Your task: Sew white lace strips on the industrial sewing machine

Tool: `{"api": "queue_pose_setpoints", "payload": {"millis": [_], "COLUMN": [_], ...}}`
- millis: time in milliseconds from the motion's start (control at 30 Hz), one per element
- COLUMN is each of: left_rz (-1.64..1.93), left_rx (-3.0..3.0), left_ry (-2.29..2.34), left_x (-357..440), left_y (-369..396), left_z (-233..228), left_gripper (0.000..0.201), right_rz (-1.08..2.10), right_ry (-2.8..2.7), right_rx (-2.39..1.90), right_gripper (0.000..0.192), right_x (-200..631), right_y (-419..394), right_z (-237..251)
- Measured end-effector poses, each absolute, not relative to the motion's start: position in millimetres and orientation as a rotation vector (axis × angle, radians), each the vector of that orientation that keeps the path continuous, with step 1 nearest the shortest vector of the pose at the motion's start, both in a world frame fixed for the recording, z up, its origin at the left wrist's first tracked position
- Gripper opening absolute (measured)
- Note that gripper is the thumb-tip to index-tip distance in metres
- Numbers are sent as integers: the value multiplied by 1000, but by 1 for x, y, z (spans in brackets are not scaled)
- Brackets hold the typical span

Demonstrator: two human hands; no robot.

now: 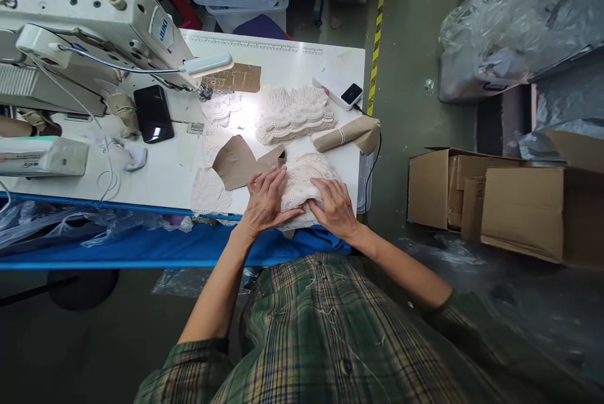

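Your left hand (265, 202) lies flat, fingers spread, on the lace pile (302, 187) at the desk's (165, 171) near right corner; your right hand (336, 206) presses its right side, gripping nothing.

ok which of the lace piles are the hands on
The lace stack at the table's near edge, under both the left hand and right hand. The fringed lace pile farther back lies untouched.

Both bare forearms reach toward the frame's centre; the left hand (265, 201) and right hand (336, 206) lie palm-down, fingers spread flat.
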State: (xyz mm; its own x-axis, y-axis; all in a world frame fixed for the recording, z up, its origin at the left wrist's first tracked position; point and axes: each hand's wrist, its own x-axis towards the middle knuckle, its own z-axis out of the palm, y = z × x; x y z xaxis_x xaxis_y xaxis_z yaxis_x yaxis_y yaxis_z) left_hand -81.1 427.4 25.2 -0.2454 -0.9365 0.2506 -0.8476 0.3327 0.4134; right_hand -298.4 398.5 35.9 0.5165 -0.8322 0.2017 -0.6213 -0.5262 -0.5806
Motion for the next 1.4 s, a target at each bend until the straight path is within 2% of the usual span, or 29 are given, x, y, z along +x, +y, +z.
{"api": "queue_pose_setpoints", "payload": {"millis": [167, 300, 433, 567, 733, 833, 967, 1067, 1167, 1300, 1400], "left_rz": [-438, -353, -162, -275, -264, -291, -434, -480, -427, -250, -139], "left_rx": [1517, 1537, 1494, 1347, 1324, 1350, 1338, 1338, 1381, 1429, 1394], "left_ry": [-2286, -2268, -2261, -2389, -2301, -2329, -2316, -2240, -2151, -2057, -2092], "left_x": [-70, -75, -79, -69, -57, -60, -65, -64, -62, -64, -70], "left_y": [422, 429, 438, 444, 445, 446, 457, 464, 466, 466, 468], "left_z": [27, 25, 27, 31, 18, 10, 13, 24, 33, 34, 28], "left_gripper": [76, 86, 58, 31, 22, 25, 41, 50, 54, 57, 62], "right_rz": [-561, -570, -626, -646, -640, -618, -588, -710, -852, -732, -674], "right_ry": [1282, 1186, 1041, 1059, 1011, 922, 758, 835, 1142, 1532, 1629], "right_rx": [-2336, -2485, -2573, -2565, -2580, -2607, -2556, -2393, -2257, -2154, -2143], "right_gripper": [56, 38, 26, 20, 22, 28, 46, 39, 31, 26, 18], "right_x": [-293, -293, -296, -298, -291, -297, -315, -314, -300, -282, -277], "right_y": [393, 405, 415, 412, 400, 397, 401, 399, 385, 363, 357], "right_z": [36, 32, 27, 22, 12, 8, 15, 28, 35, 32, 26]}}
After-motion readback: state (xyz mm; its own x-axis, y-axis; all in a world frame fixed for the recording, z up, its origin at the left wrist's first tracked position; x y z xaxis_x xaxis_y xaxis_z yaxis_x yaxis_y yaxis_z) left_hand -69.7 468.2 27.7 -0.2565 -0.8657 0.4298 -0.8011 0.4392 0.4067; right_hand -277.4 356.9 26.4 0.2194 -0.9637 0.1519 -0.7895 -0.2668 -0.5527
